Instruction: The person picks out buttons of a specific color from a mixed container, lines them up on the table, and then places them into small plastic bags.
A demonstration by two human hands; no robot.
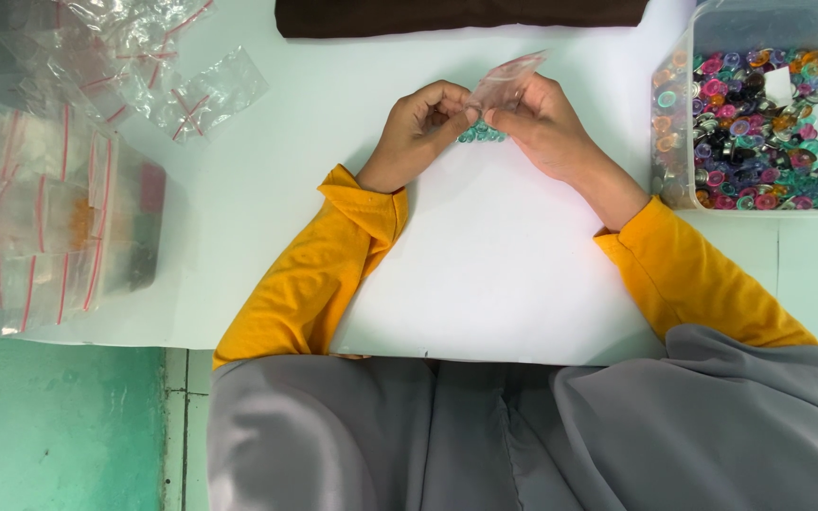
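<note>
A person's two hands meet near the top centre of a white sheet of paper (485,274) seen from above. The left hand (423,128) and the right hand (542,123) are close together, both pinching a small clear plastic zip bag with a reddish seal strip (508,78). The bag rises from between the fingertips and tilts up to the right. Its lower part is hidden by the fingers, so what it holds cannot be made out.

Just below the fingertips, touching the paper, lies a small cluster of teal translucent round plastic pieces (481,134). The hands cover part of it.

Both arms wear mustard-yellow sleeves (333,255). Grey cloth (523,435) fills the bottom of the view.

To the right of the right hand, well apart from it, stands a clear plastic tub (674,104) filled with mixed round pieces in pink, teal, orange, purple and silver. Its far edge is cut off by the frame.

On the left side lie stacks of clear zip bags with red stripes (30,227), some hazy and hard to read, with loose empty ones (201,95) above. A dark brown cloth (456,14) is cut off at the top.
</note>
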